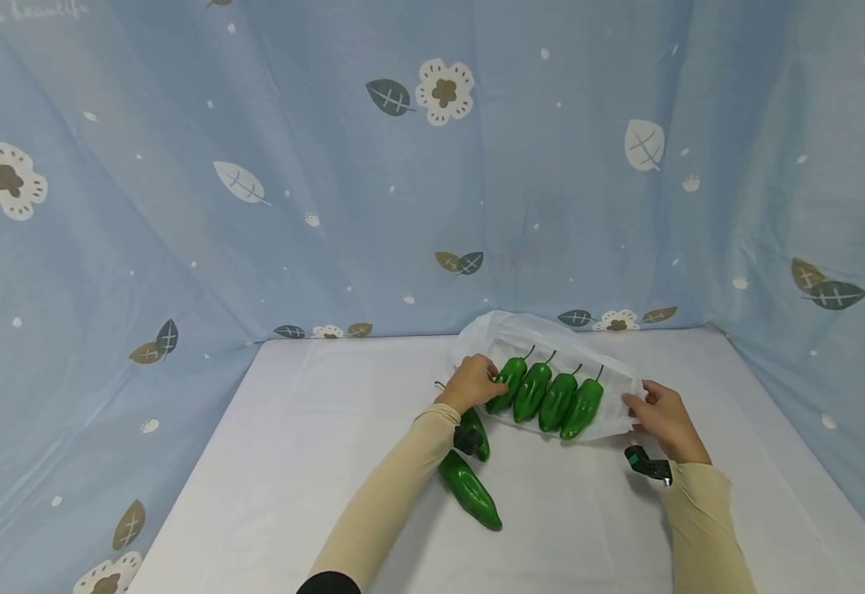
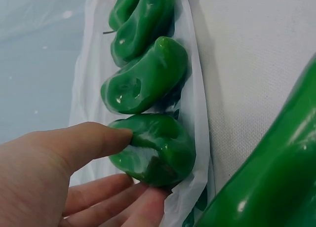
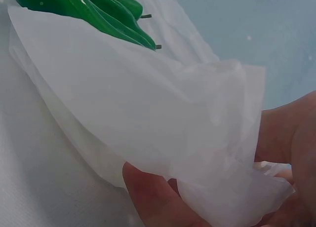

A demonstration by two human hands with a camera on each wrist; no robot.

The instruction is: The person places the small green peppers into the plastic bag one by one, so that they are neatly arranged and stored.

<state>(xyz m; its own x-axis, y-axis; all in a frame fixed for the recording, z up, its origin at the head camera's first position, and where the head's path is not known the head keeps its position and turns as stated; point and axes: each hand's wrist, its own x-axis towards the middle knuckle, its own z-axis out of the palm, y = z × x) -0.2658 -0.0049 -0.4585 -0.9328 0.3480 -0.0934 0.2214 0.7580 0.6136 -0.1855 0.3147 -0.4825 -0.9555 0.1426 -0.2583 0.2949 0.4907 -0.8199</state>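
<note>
Over there, blue cloth (image 1: 328, 198) printed with leaves and flowers hangs behind and along the sides. In front of it stretches the white-covered counter (image 1: 313, 404). Two beige sleeves (image 1: 383, 495) reach across from the person's side. Toward the far edge lies a thin, crumpled white sheet (image 1: 621, 404), carrying four green peppers in a slanting row. The right hand (image 1: 665, 419) is at the sheet's right end; its grip is closed on the edge, with folds bunched between thumb and fingers. At the other end, the left hand (image 1: 469, 381) has its grip around the leftmost pepper (image 1: 508, 381), thumb on one side, fingers curled under the other. Two more peppers lie off the sheet: the nearer one (image 1: 469, 489) beside the left sleeve, the other (image 1: 482, 441) partly hidden behind the small black wrist camera (image 1: 467, 440). On the row, thin dark stems (image 1: 600, 373) point toward the cloth.
</note>
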